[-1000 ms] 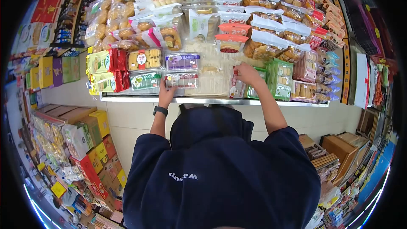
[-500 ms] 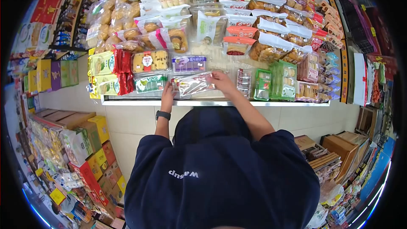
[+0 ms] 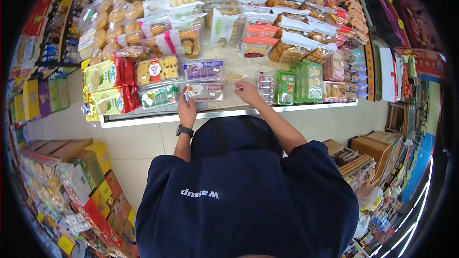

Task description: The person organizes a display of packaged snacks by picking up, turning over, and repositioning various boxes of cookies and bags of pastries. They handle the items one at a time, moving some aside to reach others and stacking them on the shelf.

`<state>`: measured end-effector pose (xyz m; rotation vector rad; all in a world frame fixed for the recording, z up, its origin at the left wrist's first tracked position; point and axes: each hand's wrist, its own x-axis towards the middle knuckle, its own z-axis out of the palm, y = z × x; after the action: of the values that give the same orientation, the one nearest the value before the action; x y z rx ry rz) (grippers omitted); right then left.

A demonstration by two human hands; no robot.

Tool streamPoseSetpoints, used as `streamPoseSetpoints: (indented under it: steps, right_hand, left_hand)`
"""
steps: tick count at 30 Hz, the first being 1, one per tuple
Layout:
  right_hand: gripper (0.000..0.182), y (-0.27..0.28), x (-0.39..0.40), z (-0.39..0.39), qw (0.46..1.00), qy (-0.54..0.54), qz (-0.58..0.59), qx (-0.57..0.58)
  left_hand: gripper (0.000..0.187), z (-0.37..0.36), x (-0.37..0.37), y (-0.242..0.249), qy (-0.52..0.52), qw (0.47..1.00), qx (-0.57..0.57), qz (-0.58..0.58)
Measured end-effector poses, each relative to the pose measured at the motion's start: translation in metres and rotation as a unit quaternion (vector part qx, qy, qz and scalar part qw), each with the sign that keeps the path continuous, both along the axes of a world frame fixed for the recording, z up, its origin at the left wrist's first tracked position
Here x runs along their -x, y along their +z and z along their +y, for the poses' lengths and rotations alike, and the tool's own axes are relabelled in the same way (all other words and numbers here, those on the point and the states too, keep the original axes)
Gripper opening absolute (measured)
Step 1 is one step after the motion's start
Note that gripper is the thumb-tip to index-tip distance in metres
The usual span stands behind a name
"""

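The oblong snack pack lies flat at the front of the display counter, its long side running roughly along the metal edge. It has a shiny wrapper with a maroon band across the top, pale lettering on that band, a light emblem toward the left end, a greyish lower part and a small white sticker right of centre. The purple pack sits just behind it, and the green-labelled biscuit tray is to its left. The left hand touches its left end, thumb and fingers apart; whether they pinch it I cannot tell. The right hand is just beyond its right end, fingers curled inward; their grip is unclear.
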<state>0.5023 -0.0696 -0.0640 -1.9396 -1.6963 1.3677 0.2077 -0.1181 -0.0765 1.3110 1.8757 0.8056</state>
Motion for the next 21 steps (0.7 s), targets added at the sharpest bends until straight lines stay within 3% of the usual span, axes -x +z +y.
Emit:
streamPoseSetpoints:
  steps: [3, 6, 10, 13, 16, 19, 21]
  right_hand:
    - [0.040, 0.009, -0.040, 0.012, 0.970, 0.030, -0.201, -0.131]
    - [0.044, -0.018, -0.085, 0.025, 0.947, 0.061, -0.276, -0.155]
    - [0.035, -0.014, -0.098, 0.026, 0.925, 0.115, -0.337, -0.134]
    - [0.047, 0.003, -0.096, 0.036, 0.899, 0.165, -0.397, -0.085]
    - [0.033, 0.021, -0.100, 0.053, 0.909, 0.220, -0.350, -0.047]
    - [0.035, 0.049, -0.103, 0.071, 0.927, 0.290, -0.238, -0.008]
    - [0.032, 0.069, -0.102, 0.071, 0.950, 0.262, -0.167, -0.021]
  left_hand:
    - [0.043, -0.003, -0.001, -0.008, 0.020, 0.999, -0.023, 0.013]
    - [0.035, -0.006, 0.000, -0.003, 0.014, 1.000, -0.008, 0.002]
    - [0.028, -0.007, 0.003, -0.012, 0.017, 0.999, -0.023, 0.020]
    - [0.026, -0.008, 0.002, -0.012, 0.024, 0.999, -0.022, 0.024]
    - [0.026, -0.007, -0.001, -0.004, 0.036, 0.999, 0.001, 0.029]
    - [0.035, -0.007, 0.000, -0.013, 0.044, 0.998, -0.039, 0.008]
    - [0.039, -0.006, 0.001, -0.012, 0.043, 0.999, -0.011, -0.026]
